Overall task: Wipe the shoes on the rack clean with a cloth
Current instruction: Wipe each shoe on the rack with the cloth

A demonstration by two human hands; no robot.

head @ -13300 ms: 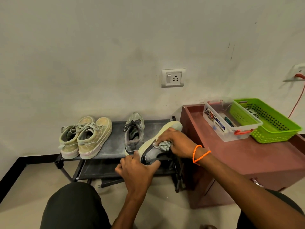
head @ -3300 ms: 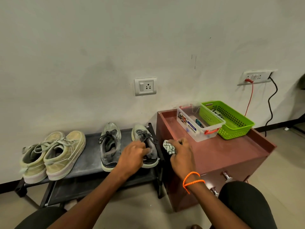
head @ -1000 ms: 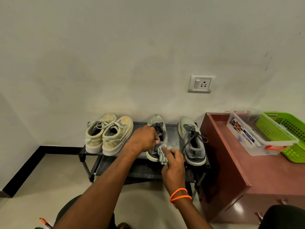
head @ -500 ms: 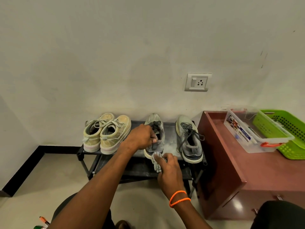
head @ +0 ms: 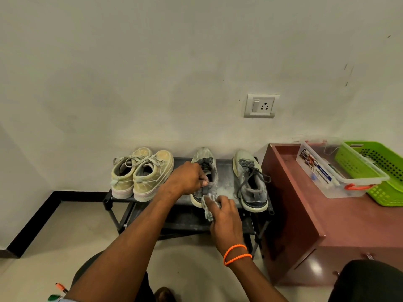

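We crouch at a black shoe rack (head: 226,184) against the pale wall (head: 152,73). Our left hand (head: 185,180) grips the left grey sneaker (head: 205,158); our right hand (head: 224,216) pinches the cloth (head: 208,209) at its heel, lower than a second ago.

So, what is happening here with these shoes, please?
A person is cleaning shoes on a low black rack. The left hand grips the collar of a grey sneaker, while the right hand holds a cloth against its heel. The other grey sneaker and a beige pair stand on the rack beside it.
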